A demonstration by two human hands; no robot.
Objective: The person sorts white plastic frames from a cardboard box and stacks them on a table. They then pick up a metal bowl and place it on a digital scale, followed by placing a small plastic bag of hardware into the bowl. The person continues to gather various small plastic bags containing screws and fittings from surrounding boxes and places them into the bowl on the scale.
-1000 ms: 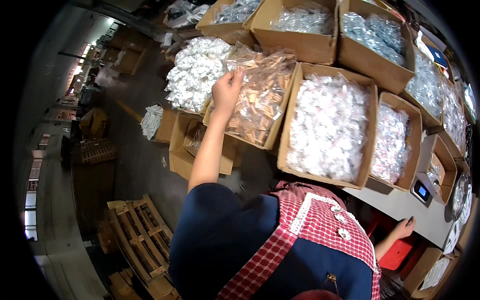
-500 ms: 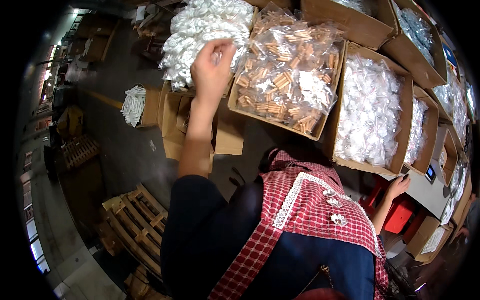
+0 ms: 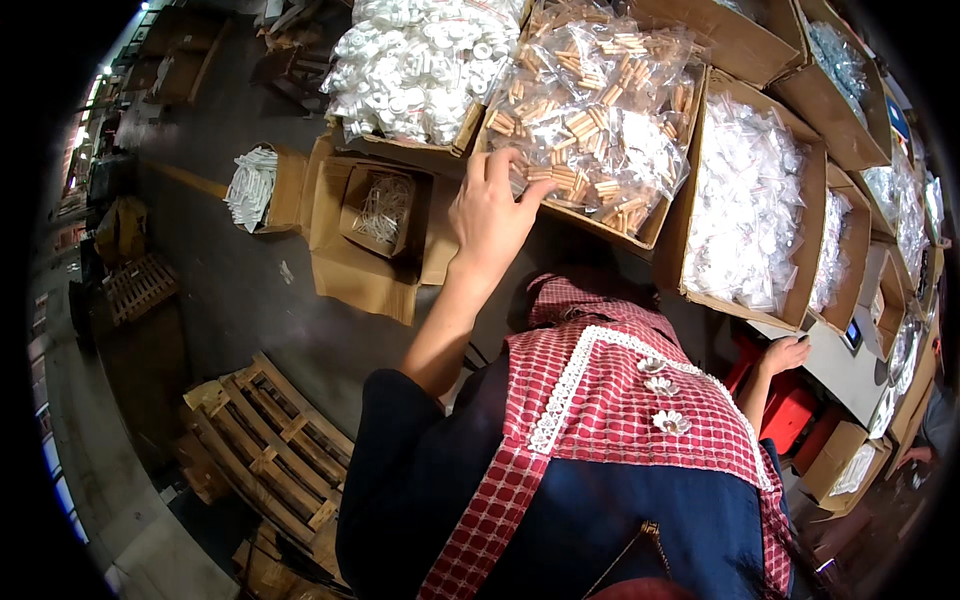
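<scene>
1. the picture is dark and round at the edges, so the far boxes at the top and right are cut off and bent.
2. the left hand (image 3: 490,215) reaches up to the near edge of a cardboard box of small bags with wooden pegs (image 3: 590,110). the fingertips (image 3: 522,190) press on the clear bags at the box's front edge. the fingers are curled and spread a bit, but i cannot tell if they pinch a bag, since the back of the hand hides it.
3. the bags are clear and shiny. each one holds short, light brown wooden pegs. they are piled high, and the box sits in the top middle of the view, tilted toward the person.
4. the right hand (image 3: 783,355) is small and low on the right, resting on the edge of a grey table (image 3: 850,375). its fingers look bent, and i cannot tell if it holds anything.
5. a red checked apron (image 3: 620,420) with white lace fills the bottom and hides the person's body.
6. just left of the peg box is a box of white plastic parts (image 3: 420,60). just right is a box of white bagged bits (image 3: 745,210).
7. a wooden pallet (image 3: 270,450) lies on the floor at the lower left.
</scene>
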